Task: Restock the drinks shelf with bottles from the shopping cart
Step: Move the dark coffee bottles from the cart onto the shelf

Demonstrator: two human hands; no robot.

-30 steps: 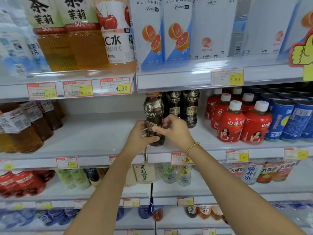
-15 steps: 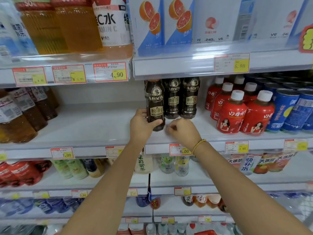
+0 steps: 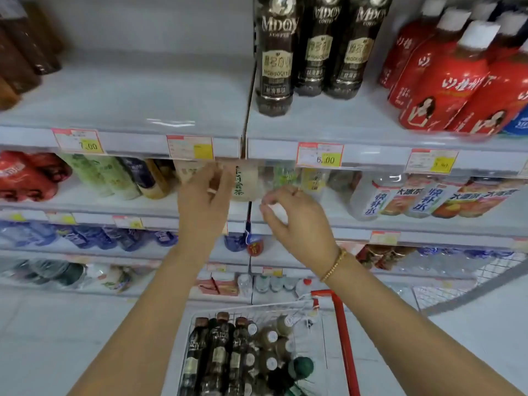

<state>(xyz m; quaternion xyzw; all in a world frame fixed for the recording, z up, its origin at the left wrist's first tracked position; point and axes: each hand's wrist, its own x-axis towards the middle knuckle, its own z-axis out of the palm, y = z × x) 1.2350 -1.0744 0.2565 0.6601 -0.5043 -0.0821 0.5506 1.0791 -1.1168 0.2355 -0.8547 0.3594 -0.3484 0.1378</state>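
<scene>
White metal store shelving [image 3: 123, 110] fills the view in stacked tiers, with a pale back panel [image 3: 148, 27] behind the upper tier. Price tags [image 3: 320, 155] — white with yellow patches — line the front rails. Below lies a light floor [image 3: 71, 338], probably smooth tile, evenly lit.

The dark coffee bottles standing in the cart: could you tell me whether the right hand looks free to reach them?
Probably yes: the right hand is empty, and the coffee bottles stand upright in the open-topped cart with nothing over them.
</scene>
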